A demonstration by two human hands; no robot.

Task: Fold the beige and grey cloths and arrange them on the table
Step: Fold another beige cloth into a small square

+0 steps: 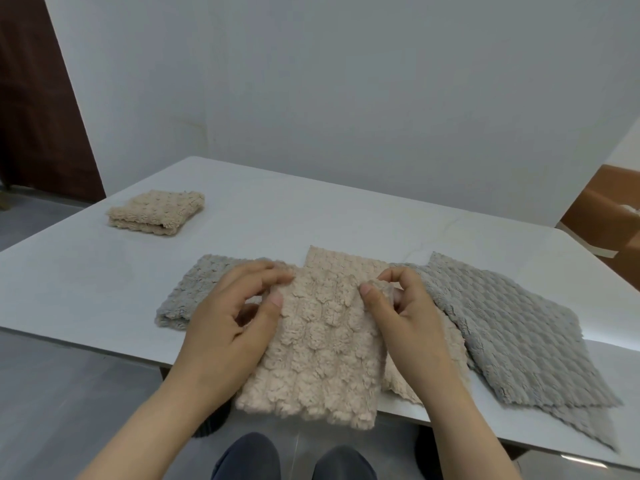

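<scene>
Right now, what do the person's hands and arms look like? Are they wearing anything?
The left hand and right hand are bare: no gloves, rings or watch show. The left arm and right arm are bare too, with no sleeve in view. The thumbnails look short and unpainted.

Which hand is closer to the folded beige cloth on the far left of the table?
Left. The left hand pinches the middle beige cloth at its left edge, below-right of the folded beige cloth; the right hand pinches its right edge, farther away.
</scene>
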